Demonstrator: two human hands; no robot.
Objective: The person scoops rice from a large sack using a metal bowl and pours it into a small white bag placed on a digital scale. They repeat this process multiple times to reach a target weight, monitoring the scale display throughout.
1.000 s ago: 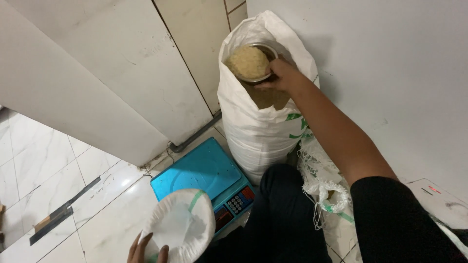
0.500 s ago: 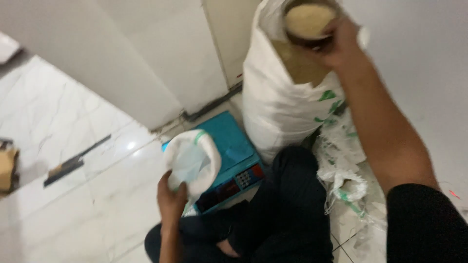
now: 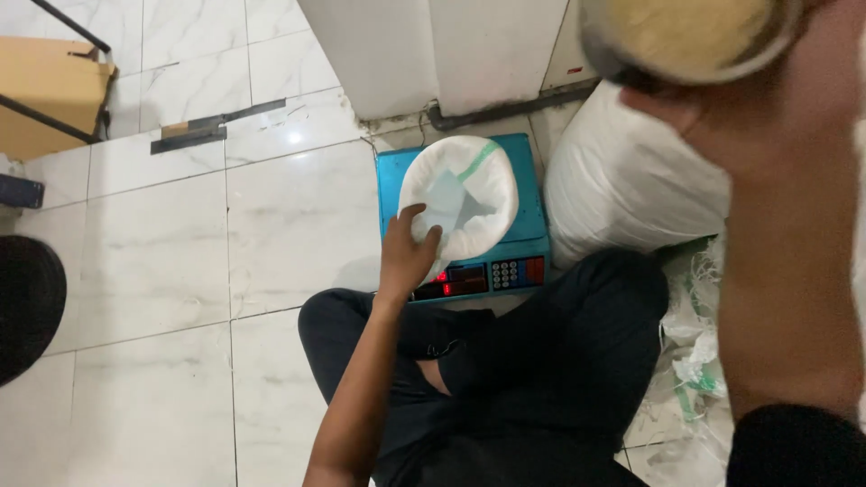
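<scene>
My left hand [image 3: 408,255] grips the rim of a small white bag [image 3: 460,203] held open over a blue electronic scale [image 3: 532,216] on the floor. Close to the camera at the top right, my right hand [image 3: 722,117] holds a round metal bowl [image 3: 690,41] full of pale yellow grain. The bowl is above and to the right of the bag, apart from it. My legs in black trousers are folded in front of the scale.
A large white sack [image 3: 631,185] lies right of the scale, against a white cabinet [image 3: 433,45]. Loose woven sacking [image 3: 699,361] is bunched at my right. A cardboard box [image 3: 50,90] and a dark round object [image 3: 27,302] sit at the left on white marble tiles.
My right hand lifted the bowl of grain out of the large sack and brought it toward the camera. My left hand set the open white bag on the scale.
</scene>
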